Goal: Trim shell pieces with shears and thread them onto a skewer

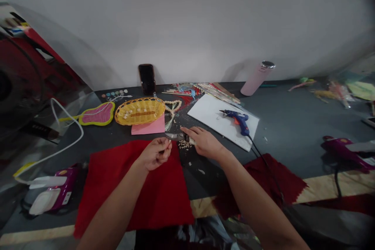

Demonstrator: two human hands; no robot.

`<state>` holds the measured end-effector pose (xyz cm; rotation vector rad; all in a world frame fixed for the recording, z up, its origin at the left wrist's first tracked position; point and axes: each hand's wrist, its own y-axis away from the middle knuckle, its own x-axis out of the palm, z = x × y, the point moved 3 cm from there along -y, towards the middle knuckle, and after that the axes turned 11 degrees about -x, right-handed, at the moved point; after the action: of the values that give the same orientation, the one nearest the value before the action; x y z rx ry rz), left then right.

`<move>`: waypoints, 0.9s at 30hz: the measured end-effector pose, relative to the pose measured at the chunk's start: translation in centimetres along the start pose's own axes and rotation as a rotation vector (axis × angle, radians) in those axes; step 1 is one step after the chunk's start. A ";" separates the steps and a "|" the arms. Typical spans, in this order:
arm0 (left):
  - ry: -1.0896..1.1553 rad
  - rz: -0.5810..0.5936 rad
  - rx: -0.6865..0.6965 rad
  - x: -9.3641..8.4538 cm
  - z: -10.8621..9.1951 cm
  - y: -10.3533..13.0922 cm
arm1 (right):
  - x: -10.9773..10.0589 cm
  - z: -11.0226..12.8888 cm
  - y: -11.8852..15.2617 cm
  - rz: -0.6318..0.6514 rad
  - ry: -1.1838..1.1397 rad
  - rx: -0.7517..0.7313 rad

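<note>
In the head view my right hand is closed round the pale handle of a pair of cutters, whose blades point left. Above the red cloth, the fingers of my left hand are pinched together by the blade tips, on a small pale piece too tiny to make out well. Small beige bits lie scattered on the dark table under the cutters. Behind my left hand a yellow woven basket holds a few pale pieces and overlaps a pink sheet.
A blue glue gun rests on a white board, its cord running towards me on the right. Further back stand a phone and a pink bottle. Purple devices sit at both sides; a pink paddle-shaped item lies left.
</note>
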<state>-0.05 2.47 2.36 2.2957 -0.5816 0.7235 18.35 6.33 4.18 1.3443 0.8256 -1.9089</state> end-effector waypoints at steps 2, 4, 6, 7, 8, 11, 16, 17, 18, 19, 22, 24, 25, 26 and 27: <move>0.013 -0.023 0.004 -0.1 -0.1 0.0 | 0.2 0.0 -0.1 -0.011 -0.009 0.032; 0.026 -0.056 0.009 -0.2 -0.2 0.0 | 0.4 0.0 -0.1 -0.010 -0.022 0.054; 0.033 -0.077 0.010 -0.4 -0.2 -0.1 | 0.6 -0.1 -0.1 0.005 -0.027 0.069; 0.031 -0.083 0.009 -0.5 -0.1 -0.2 | 0.7 -0.1 -0.1 0.015 -0.023 0.078; 0.024 -0.092 0.013 -0.6 0.0 -0.3 | 0.7 -0.2 -0.1 0.022 -0.014 0.089; -0.042 -0.162 0.090 -0.8 0.1 -0.8 | 0.7 -0.5 0.1 0.006 0.055 0.136; -0.196 -0.353 0.328 -0.5 -0.1 -1.2 | 0.6 -0.8 0.2 -0.028 0.142 0.186; -0.227 -0.386 0.361 -0.4 -0.2 -1.1 | 0.6 -0.8 0.2 -0.024 0.140 0.181; -0.255 -0.412 0.383 -0.3 -0.3 -1.0 | 0.6 -0.8 0.2 -0.020 0.135 0.173; -0.277 -0.429 0.392 -0.2 -0.3 -0.9 | 0.6 -0.8 0.2 -0.015 0.129 0.162; -0.271 -0.427 0.369 -0.1 -0.4 -0.7 | 0.5 -0.8 0.3 -0.005 0.110 0.131; -0.231 -0.383 0.322 0.0 -0.5 -0.6 | 0.3 -0.9 0.4 -0.006 0.101 0.117; -0.211 -0.351 0.291 0.1 -0.5 -0.5 | 0.3 -0.9 0.4 -0.005 0.096 0.110; -0.194 -0.317 0.258 0.1 -0.5 -0.5 | 0.2 -0.9 0.5 -0.004 0.091 0.103; -0.179 -0.283 0.225 0.1 -0.5 -0.5 | 0.2 -0.9 0.5 -0.002 0.085 0.098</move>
<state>0.18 3.08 2.52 2.6005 -0.2526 0.4695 19.22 6.77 3.70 1.4928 0.7832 -1.9264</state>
